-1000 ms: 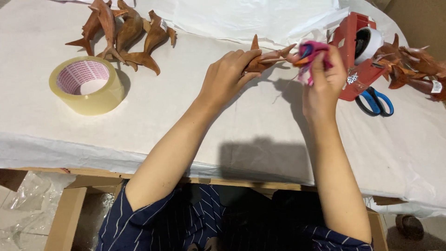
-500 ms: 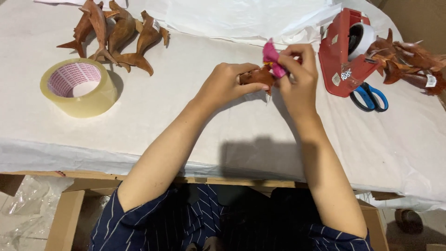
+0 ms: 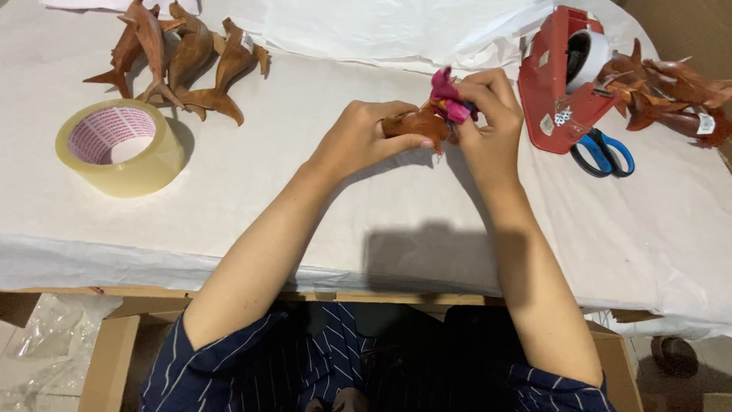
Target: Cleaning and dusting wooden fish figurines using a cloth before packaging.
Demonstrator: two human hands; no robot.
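Nearest, over the white paper-covered tabletop (image 3: 427,229), the two hands meet just above the surface. The left hand (image 3: 362,137) is curled shut around a small brown carved wooden fish-shaped figure (image 3: 415,123), thumb underneath and fingers over the top. The right hand (image 3: 488,114) is pinched closed on a crumpled bit of bright pink material (image 3: 446,98) pressed against the upper end of that figure; whether the pink piece is tied, taped or only held there I cannot tell. By the look of it, this figure is mid-way through being dressed or wrapped, not yet finished.

To the left lies a wide roll of clear packing tape (image 3: 122,146), flat on the paper. To the right stand a red tape dispenser (image 3: 560,76) and blue-handled scissors (image 3: 602,152), just beside it. Farther back, a cluster of similar bare brown wooden figures (image 3: 179,57) waits at the far left, and another heap (image 3: 671,91) behind the dispenser, so much seems left to do
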